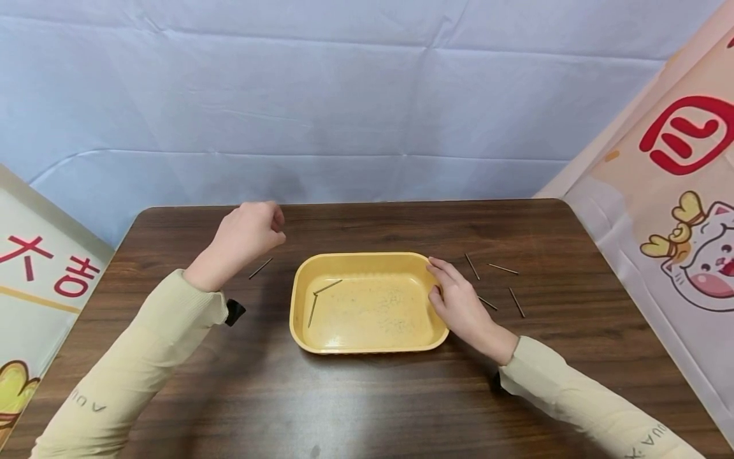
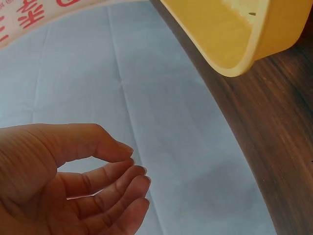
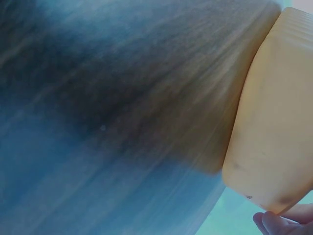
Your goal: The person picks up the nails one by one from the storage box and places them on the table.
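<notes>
A yellow plastic basin (image 1: 369, 350) stands on the wooden table, with two thin metal nails (image 1: 328, 287) at its left inside. My right hand (image 1: 461, 309) holds the basin's right rim, its fingertips at the far right corner. Beneath the basin's edge in the right wrist view, the fingers (image 3: 276, 224) show only in part. Left of the basin, my left hand (image 1: 246, 233) hovers above the table. Its fingers are loosely bent in the left wrist view, thumb tip close to the index fingertip, and no object shows between them. Below that hand lies one nail (image 1: 260, 268).
Several more nails (image 1: 517, 302) lie scattered right of the basin, one partly behind my right hand. The brown table (image 1: 367, 408) ends at a pale blue cloth (image 1: 344, 115) behind. Printed banners (image 1: 682, 210) hang at both sides.
</notes>
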Tool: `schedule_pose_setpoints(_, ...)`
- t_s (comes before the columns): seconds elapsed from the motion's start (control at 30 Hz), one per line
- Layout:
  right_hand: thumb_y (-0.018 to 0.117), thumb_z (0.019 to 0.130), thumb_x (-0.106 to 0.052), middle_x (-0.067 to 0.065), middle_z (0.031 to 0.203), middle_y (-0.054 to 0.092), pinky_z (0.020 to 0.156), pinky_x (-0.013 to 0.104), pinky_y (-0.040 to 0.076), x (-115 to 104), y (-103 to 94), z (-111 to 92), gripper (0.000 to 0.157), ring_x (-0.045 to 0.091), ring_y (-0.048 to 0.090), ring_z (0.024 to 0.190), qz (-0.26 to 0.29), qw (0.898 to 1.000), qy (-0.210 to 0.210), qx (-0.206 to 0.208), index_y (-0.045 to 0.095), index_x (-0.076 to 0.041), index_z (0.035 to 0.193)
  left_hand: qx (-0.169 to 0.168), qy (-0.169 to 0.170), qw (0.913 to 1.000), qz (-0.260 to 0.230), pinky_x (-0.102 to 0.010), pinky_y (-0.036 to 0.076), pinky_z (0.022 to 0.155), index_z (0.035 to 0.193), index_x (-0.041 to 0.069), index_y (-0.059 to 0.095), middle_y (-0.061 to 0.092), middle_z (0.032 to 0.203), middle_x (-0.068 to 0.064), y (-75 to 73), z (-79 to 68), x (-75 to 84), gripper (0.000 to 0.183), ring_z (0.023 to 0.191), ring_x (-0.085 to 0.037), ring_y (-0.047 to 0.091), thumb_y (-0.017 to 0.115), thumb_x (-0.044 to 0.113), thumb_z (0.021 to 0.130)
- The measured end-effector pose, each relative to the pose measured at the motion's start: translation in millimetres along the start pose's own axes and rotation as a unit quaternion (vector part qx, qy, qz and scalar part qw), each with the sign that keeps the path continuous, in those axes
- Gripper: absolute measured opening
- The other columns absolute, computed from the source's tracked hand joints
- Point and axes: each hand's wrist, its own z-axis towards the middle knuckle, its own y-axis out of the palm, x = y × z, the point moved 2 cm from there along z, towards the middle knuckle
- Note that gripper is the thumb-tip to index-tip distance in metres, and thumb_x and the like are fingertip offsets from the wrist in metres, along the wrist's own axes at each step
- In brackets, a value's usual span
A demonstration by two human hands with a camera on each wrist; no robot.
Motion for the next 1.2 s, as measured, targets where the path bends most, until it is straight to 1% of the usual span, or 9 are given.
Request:
schedule_pose_setpoints(0.27,0.052,0.078,0.005,0.021,0.123,0.052,0.069,0.033,0.05,0,1.0,0,0.037,0.03,0.056,0.102,0.001,1.0,0.008,-0.008,0.056,0.013,0.114,0.006,0.01,0.9998,0.015,-0.042,0.045,0.066,0.093,0.004,0.06,0.064,0.084,-0.006,1.8,3.4,9.0,0.02,0.078,-0.025,0.058,0.055,0.009,0.074)
schedule_pose_setpoints(0.47,0.053,0.079,0.005,0.021,0.124,0.051,0.069,0.033,0.05,0,0.7,0,0.037,0.029,0.056,0.102,0.001,1.0,0.013,-0.011,0.056,0.012,0.115,-0.009,0.02,0.9995,0.024,-0.042,0.045,0.063,0.093,0.003,0.06,0.061,0.081,-0.006,2.8,5.8,18.3,0.021,0.075,-0.025,0.056,0.055,0.008,0.074)
schedule_pose_setpoints(0.7,0.053,0.079,0.005,0.021,0.124,0.051,0.067,0.032,0.049,-1,0.2,-1,0.037,0.028,0.056,0.099,0.003,1.0,0.013,-0.014,0.056,0.012,0.115,-0.026,0.033,0.9987,0.03,-0.036,0.043,0.058,0.091,0.003,0.059,0.057,0.075,-0.004,6.4,9.4,28.0,0.017,0.068,-0.022,0.053,0.056,0.008,0.075)
schedule_pose_setpoints(0.97,0.053,0.078,0.006,0.021,0.123,0.052,0.069,0.033,0.05,-1,0.8,0,0.037,0.03,0.056,0.102,0.002,1.0,0.007,-0.006,0.056,0.013,0.114,-0.029,0.045,0.998,0.033,-0.036,0.043,0.058,0.089,0.005,0.059,0.056,0.074,-0.004,9.3,12.3,38.3,0.015,0.069,-0.022,0.053,0.056,0.008,0.074)
schedule_pose_setpoints(1.2,0.052,0.079,0.005,0.021,0.124,0.051,0.067,0.032,0.048,-1,-0.3,0,0.037,0.028,0.056,0.1,0.004,1.0,0.013,-0.01,0.055,0.013,0.115,-0.033,0.054,0.9974,0.034,-0.035,0.044,0.058,0.088,0.006,0.059,0.059,0.075,-0.003,11.9,16.2,50.1,0.013,0.068,-0.021,0.054,0.057,0.009,0.076)
